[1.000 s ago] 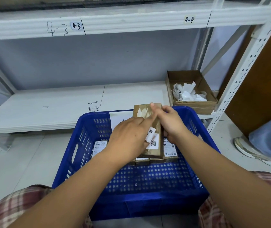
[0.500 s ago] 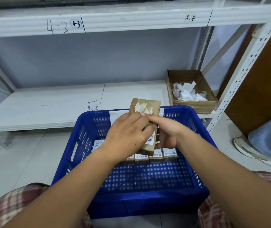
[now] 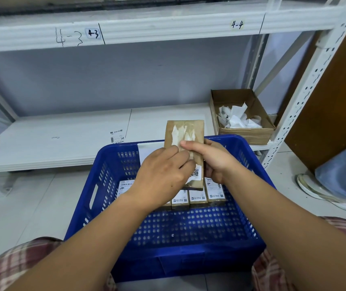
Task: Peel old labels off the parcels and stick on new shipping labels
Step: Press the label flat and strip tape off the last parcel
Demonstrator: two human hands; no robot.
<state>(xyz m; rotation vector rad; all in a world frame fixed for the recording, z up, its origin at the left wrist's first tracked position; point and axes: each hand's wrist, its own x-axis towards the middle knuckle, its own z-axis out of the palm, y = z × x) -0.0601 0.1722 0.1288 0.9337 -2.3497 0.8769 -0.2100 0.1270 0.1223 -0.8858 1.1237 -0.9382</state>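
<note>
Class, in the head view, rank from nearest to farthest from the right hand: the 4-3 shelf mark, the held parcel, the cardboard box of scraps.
1. Held parcel, in the right hand.
2. Cardboard box, lower shelf, right.
3. 4-3 mark, upper shelf, left.

Single head-worn wide-angle view, looking forward and down from close above the blue crate, hands near centre, shelf just beyond.
</note>
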